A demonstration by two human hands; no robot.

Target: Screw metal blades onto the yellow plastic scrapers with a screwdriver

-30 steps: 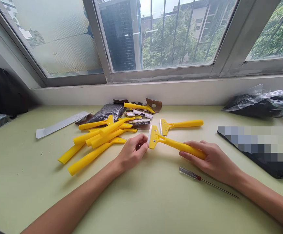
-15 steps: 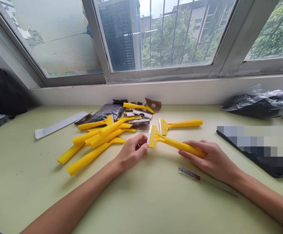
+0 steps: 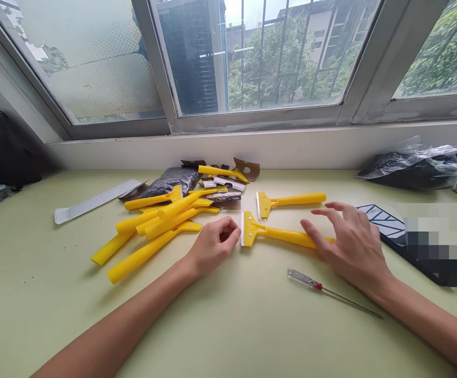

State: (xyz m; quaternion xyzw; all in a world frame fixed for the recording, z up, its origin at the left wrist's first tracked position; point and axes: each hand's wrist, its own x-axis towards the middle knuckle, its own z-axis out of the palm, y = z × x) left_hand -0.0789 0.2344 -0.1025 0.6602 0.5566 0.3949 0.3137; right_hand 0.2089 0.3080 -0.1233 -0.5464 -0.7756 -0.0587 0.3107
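Observation:
A yellow scraper (image 3: 287, 234) lies on the table with its blade edge toward the left. My right hand (image 3: 354, 247) is open, fingers spread, over the end of that scraper's handle. Beside the blade, my left hand (image 3: 215, 244) is closed with thumb and fingertips pinched together; whether something small is between them is hidden. A second yellow scraper (image 3: 297, 199) lies just behind the first, pointing the same way. In front of my right hand rests a screwdriver (image 3: 305, 279) with a clear handle and a thin metal shaft.
Several yellow scrapers (image 3: 145, 254) are heaped left of my left hand. Behind them lie a black plastic packet (image 3: 177, 181), small dark boxes and a white strip (image 3: 98, 201). A dark flat case (image 3: 385, 223), partly blurred out, and a clear bag with black contents (image 3: 417, 168) are at right.
My right hand has let go of the scraper's handle, opened and moved slightly right. The scraper now lies flatter and straighter on the table. My left hand has hardly moved.

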